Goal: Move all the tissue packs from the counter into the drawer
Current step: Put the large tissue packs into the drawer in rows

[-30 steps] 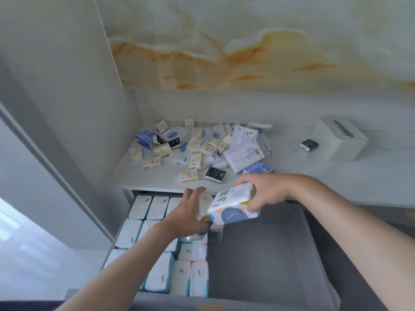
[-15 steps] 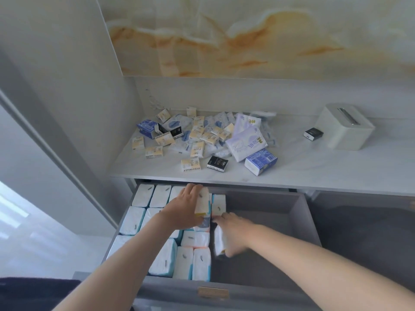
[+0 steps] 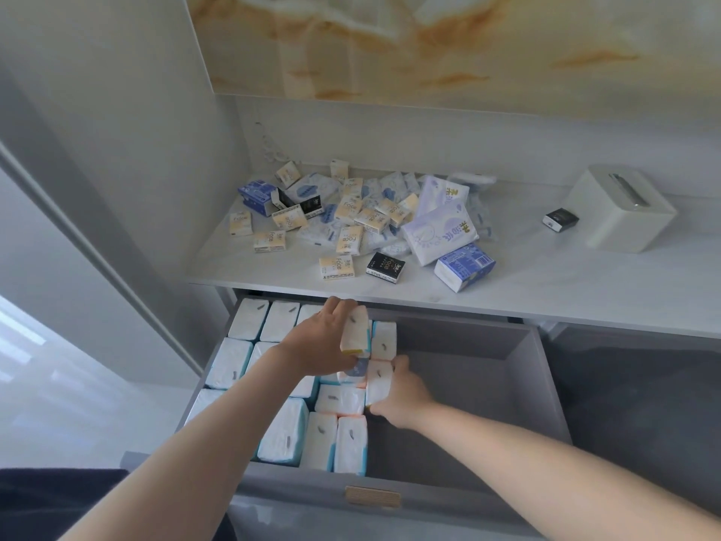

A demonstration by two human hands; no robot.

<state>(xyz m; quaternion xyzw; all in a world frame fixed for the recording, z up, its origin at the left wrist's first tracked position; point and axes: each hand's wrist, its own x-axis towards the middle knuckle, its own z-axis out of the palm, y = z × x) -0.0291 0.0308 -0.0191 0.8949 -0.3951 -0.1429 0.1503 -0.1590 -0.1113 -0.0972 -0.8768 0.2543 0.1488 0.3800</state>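
**Grey drawer (image 3: 487, 369), a pack in each hand**

I see my left hand (image 3: 318, 347) over the drawer's left half, its fingers (image 3: 338, 306) curled round a yellow-edged pack (image 3: 356, 329), held upright just above the stored white packs (image 3: 281, 431). My right hand (image 3: 407, 398) sits lower and nearer to me, gripping a white pack (image 3: 377, 384) that stands at the right end of a row, touching its neighbours. Behind, on the desk (image 3: 565, 283), the heap of small packs (image 3: 351, 224) lies well apart from both hands.
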